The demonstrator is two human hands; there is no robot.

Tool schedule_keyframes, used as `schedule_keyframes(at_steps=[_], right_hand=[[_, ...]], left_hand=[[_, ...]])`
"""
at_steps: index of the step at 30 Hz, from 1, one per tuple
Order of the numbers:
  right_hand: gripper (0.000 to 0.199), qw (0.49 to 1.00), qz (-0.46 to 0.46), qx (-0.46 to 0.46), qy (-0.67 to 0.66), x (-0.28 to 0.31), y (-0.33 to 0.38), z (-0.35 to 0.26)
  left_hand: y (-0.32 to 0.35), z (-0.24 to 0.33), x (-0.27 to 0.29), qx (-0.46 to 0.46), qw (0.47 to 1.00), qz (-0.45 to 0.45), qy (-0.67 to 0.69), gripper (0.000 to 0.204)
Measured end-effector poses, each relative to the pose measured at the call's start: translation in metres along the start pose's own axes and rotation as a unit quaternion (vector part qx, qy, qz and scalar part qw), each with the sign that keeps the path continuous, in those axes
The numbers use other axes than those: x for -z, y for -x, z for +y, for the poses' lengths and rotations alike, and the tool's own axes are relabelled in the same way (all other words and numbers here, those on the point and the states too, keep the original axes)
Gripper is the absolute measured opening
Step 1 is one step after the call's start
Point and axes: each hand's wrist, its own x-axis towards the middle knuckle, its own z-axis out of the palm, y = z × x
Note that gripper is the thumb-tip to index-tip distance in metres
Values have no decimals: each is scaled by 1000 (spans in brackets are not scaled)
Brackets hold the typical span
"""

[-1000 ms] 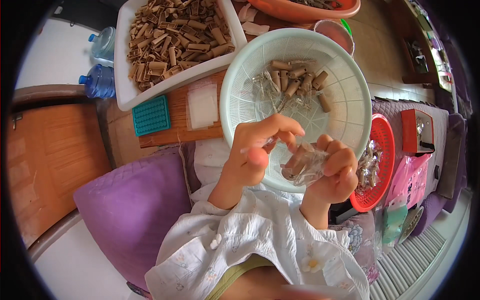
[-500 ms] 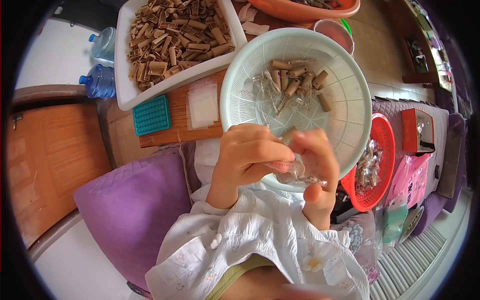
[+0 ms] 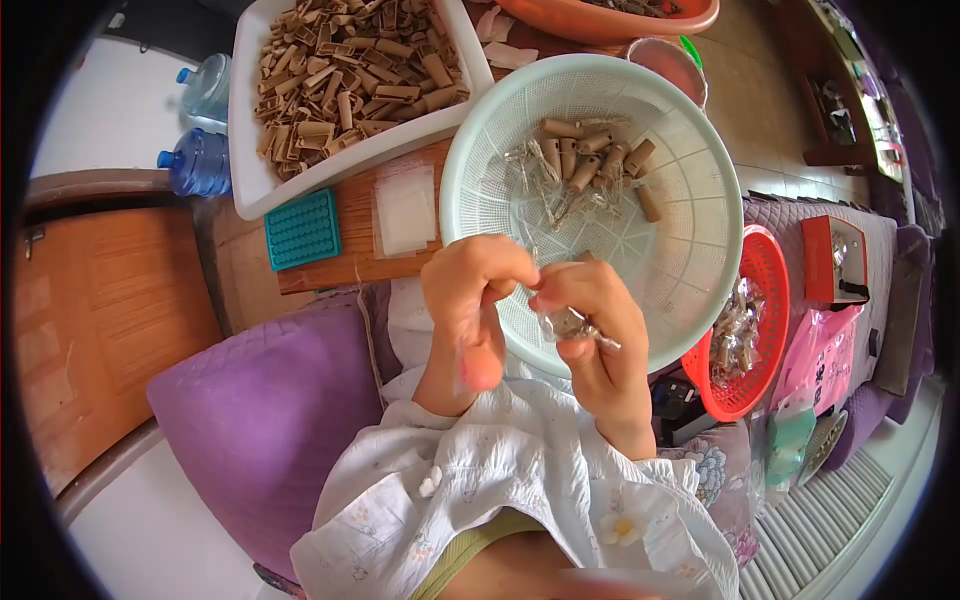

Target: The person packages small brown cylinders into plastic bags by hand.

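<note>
My left hand (image 3: 468,305) has its fingers curled, the index fingertip meeting the fingertips of my right hand. Its thumb points down, apart from the fingers, with a bit of clear film against it. What the left fingers pinch, if anything, is too small to make out. My right hand (image 3: 605,325) grips a small clear plastic packet (image 3: 566,322) with something brownish inside, between thumb and fingers. Both hands are over the near rim of a pale green mesh basket (image 3: 722,190). Brown tubes (image 3: 588,172), some with clear wrappers, lie on its bottom.
A white tray (image 3: 238,130) of brown pieces stands at the back left, beside a teal ridged mat (image 3: 303,230) and clear bags (image 3: 406,210) on a wooden table. Right of me, a red basket (image 3: 770,370) contains wrapped pieces. An orange basin (image 3: 610,28) sits behind.
My right hand has shifted left and its thumb has moved up against the packet. My left thumb has swung down and away from the packet, which is now in the right hand.
</note>
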Motion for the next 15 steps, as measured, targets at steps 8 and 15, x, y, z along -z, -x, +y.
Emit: schedule_keyframes(at_steps=[8,15], right_hand=[[25,992,49,98,59,-3,3,-6],[25,913,392,-75,87,85,15,11]], left_hand=[[0,5,2,47,997,-39,-38,78],[-13,0,36,40,985,65,-154,49]])
